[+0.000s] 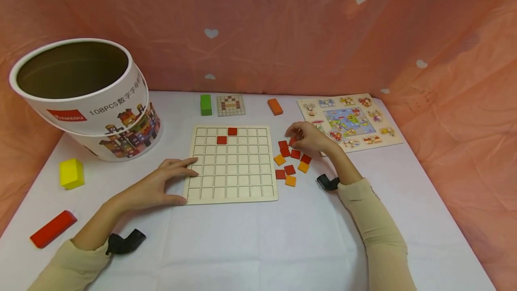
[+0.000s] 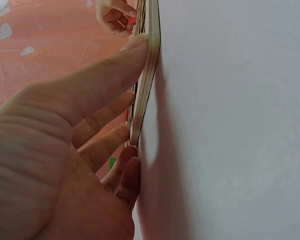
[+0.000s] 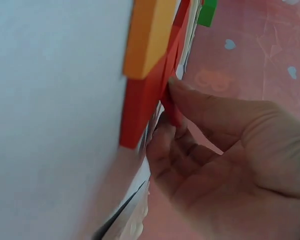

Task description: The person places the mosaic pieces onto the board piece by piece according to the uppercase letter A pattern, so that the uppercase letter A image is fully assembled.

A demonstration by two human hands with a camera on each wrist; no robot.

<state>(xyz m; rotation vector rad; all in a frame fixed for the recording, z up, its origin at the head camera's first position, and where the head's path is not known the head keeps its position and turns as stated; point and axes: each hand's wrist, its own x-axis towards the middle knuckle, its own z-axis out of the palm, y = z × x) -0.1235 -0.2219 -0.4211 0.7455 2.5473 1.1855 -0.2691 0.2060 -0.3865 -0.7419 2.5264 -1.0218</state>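
L hand (image 1: pixel 159 185) flat, fingers straight, bracing grid board (image 1: pixel 232 163) edge | R hand (image 1: pixel 311 138) pinching red tile (image 1: pixel 292 141) from loose pile beside board | risk: shallow pinch, tile slips; knuckles may scatter neighbouring tiles (image 1: pixel 290 165)

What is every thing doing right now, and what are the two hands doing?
Grid board: flat on the table, two red tiles in it, other squares empty.
Left hand: fingers straight, pressing the board's left edge.
Right hand: pinching a red tile from the loose pile.
Loose tiles: red and orange, lying beside the board.
Round tub: open, tilted.
Picture puzzle: lying flat.
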